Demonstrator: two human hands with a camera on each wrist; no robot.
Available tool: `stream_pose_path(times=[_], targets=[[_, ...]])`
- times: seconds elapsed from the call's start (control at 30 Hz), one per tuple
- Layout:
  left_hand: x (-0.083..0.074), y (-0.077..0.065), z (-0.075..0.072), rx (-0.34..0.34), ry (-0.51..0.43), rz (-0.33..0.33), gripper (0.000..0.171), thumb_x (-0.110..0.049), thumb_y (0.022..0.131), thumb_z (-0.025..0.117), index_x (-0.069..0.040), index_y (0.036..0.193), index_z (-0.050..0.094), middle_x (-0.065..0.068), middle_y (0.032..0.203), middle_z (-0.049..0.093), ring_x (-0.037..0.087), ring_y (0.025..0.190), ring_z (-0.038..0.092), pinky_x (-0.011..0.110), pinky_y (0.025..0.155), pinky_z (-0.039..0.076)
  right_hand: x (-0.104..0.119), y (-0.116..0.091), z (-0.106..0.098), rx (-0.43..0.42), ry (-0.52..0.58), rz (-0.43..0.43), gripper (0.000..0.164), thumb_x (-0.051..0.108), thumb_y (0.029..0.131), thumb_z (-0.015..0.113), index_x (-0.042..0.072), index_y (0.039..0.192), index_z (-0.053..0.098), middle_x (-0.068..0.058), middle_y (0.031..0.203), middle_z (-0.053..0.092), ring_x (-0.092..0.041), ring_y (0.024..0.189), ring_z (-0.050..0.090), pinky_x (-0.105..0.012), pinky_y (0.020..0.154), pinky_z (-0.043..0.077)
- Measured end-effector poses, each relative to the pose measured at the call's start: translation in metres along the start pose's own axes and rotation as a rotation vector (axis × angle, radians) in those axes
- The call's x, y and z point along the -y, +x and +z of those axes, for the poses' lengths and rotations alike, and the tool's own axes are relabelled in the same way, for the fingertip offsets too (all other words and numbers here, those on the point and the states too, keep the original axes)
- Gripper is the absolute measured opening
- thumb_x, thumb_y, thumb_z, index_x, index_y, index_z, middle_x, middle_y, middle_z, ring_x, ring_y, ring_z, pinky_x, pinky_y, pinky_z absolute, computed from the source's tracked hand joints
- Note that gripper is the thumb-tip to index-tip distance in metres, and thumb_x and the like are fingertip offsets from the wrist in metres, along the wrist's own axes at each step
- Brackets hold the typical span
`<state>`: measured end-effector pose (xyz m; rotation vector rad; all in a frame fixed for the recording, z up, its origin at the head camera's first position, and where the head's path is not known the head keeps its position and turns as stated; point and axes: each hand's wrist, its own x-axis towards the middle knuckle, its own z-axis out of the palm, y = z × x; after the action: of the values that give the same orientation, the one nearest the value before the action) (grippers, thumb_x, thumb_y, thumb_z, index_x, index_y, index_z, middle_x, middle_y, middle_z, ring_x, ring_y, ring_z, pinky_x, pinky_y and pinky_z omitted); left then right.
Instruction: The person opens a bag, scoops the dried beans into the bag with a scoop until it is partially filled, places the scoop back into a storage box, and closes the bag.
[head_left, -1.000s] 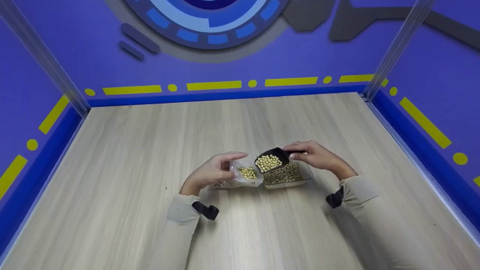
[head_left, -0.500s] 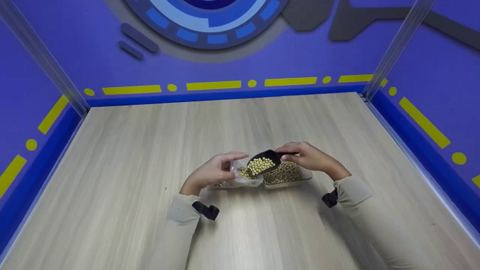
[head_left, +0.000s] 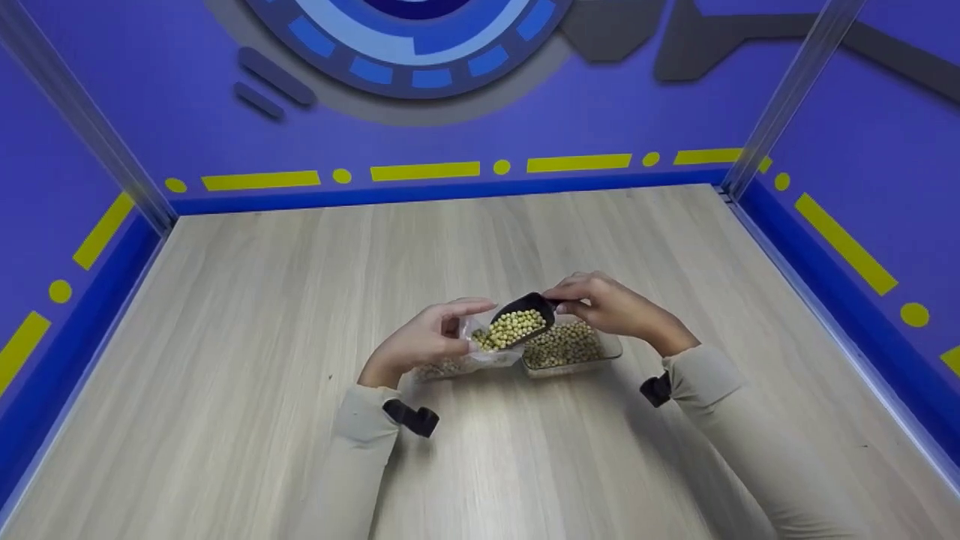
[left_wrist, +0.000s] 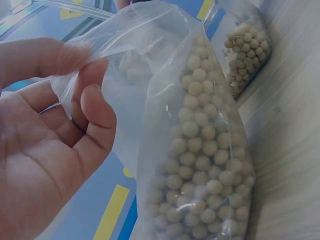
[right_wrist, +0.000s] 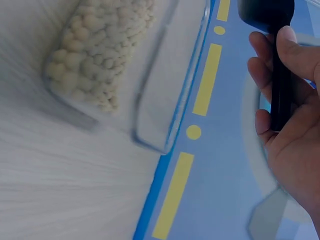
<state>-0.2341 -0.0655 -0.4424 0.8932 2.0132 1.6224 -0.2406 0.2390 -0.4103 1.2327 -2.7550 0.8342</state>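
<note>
My left hand (head_left: 416,345) pinches the rim of a clear zip bag (left_wrist: 195,145), which is well filled with round pale-yellow beans. The bag's mouth faces right. In my right hand (head_left: 619,306) is the handle of a black scoop (head_left: 538,301), heaped with the same beans. Its tilted front lip lies in the bag's opening, and beans show running from lip to bag. Below the scoop stands a clear rectangular container (head_left: 613,349) with more beans. The right wrist view shows the fingers curled round the scoop's handle (right_wrist: 281,90).
A light wood-grain table (head_left: 262,315) carries everything. Blue panels (head_left: 450,135) with yellow marks stand at its back and sides. The container (right_wrist: 150,135) sits close beside the bag, on its right.
The scoop has moved left from over the container to the bag's mouth and tipped, its beans sliding toward the bag. The left hand has stayed nearly still.
</note>
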Motion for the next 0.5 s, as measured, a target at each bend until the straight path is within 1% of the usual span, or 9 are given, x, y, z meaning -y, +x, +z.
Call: stream_pose_path(times=[0.2,0.33,0.5], targets=[[-0.0024,-0.0009,-0.0014,-0.007,0.023,-0.002,0.066,0.009,0.077,0.058,-0.001,0.141,0.047,0.015,0.150,0.038,0.010,0.069,0.041,0.018,0.061,0.039,0.0034,0.0044,-0.0038,-0.003,-0.037,-0.014,0.029,0.002,0.089,0.062,0.001,0.118,0.068,-0.014,0.108,0.071,-0.029,0.100,0.065,-0.046,0.088,0.049],[-0.0025,-0.0011,-0.0025,-0.015,0.051,0.008,0.066,0.008,0.076,0.058,-0.001,0.140,0.047,0.016,0.148,0.041,0.009,0.067,0.040,0.018,0.060,0.038,0.0046,0.0058,-0.0053,-0.003,-0.057,-0.020,0.030,0.002,0.089,0.062,0.002,0.118,0.068,-0.013,0.108,0.071,-0.029,0.100,0.065,-0.046,0.088,0.048],[-0.0047,-0.0023,-0.0038,-0.029,0.031,0.000,0.065,0.009,0.076,0.056,-0.002,0.140,0.048,0.014,0.147,0.041,0.010,0.068,0.039,0.018,0.059,0.037,0.0067,0.0086,-0.0080,-0.003,-0.088,-0.026,0.028,0.002,0.090,0.062,0.002,0.117,0.069,-0.013,0.107,0.071,-0.029,0.099,0.065,-0.047,0.088,0.047]])
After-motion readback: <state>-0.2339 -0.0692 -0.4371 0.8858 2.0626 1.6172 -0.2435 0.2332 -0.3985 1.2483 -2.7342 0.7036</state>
